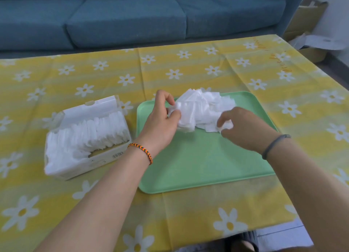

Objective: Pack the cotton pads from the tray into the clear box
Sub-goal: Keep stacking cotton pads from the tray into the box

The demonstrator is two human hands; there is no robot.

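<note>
A heap of white cotton pads [203, 108] lies on the far part of a green tray [204, 163]. My left hand [162, 119] pinches a small bunch of pads at the heap's left edge. My right hand [243, 128] grips a few pads at the heap's right front. The clear box [85, 138] stands left of the tray with its lid up. A row of upright pads fills most of it, and a gap shows at its front right.
A yellow tablecloth with white daisies [188, 204] covers the table. A blue sofa [132, 19] runs along the far side. Cardboard boxes [309, 24] stand on the floor at the far right. The near half of the tray holds nothing.
</note>
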